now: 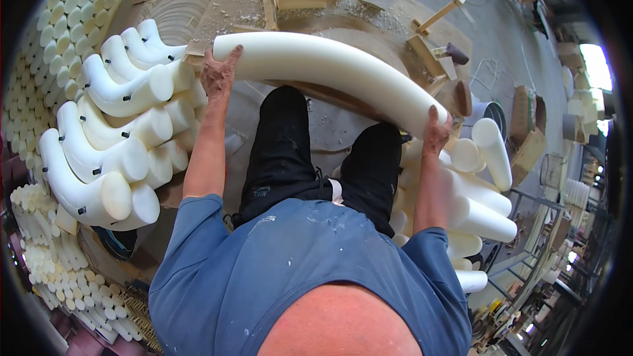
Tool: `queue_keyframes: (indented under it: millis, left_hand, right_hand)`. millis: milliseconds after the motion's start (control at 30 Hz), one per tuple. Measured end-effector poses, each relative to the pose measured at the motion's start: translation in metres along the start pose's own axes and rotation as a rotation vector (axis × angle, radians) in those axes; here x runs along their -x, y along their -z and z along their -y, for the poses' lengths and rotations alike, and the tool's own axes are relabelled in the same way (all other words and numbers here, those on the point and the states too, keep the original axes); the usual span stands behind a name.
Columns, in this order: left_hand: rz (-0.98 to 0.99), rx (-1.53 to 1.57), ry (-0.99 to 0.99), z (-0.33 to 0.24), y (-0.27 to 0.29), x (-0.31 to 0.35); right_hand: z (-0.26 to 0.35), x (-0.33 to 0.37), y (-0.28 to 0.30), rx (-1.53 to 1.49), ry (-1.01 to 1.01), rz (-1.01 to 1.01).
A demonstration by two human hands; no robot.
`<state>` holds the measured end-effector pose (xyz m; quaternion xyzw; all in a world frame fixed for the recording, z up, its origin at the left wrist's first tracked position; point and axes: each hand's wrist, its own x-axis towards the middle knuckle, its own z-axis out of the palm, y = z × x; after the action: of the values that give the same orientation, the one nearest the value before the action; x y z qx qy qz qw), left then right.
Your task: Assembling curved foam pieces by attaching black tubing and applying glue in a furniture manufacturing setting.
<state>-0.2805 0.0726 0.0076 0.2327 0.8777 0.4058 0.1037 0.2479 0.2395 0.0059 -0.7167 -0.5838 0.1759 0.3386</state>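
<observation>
Upper centre: fingers of left hand [219, 74] and right hand [436, 133] grip white foam roll [323, 66] ends; even support seems best.

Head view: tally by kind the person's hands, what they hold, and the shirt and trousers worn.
Left hand and right hand, both bare: 2
White curved piece, held near its two ends: 1
Blue shirt: 1
Black trousers: 1
Total: 5

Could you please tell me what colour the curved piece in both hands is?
The curved piece is creamy white, best seen in the head view.
</observation>
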Motion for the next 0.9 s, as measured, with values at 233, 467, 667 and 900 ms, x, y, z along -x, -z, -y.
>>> queue_keyframes:
  millis: [233, 467, 667, 900]
  left_hand:
    - [0.118, -0.25, -0.052, -0.006, 0.013, -0.033]
    - [0.367, -0.333, 0.035, -0.004, 0.008, -0.089]
    - [0.256, -0.232, -0.052, 0.022, -0.005, -0.082]
    - [0.37, -0.203, -0.07, 0.011, -0.006, -0.088]
  right_hand:
    - [-0.001, -0.026, 0.009, 0.094, -0.092, 0.178]
    - [0.025, -0.073, 0.002, 0.34, -0.049, 0.45]
    - [0.024, -0.043, -0.009, 0.256, -0.032, 0.287]
    - [0.021, -0.061, -0.003, 0.324, -0.001, 0.372]
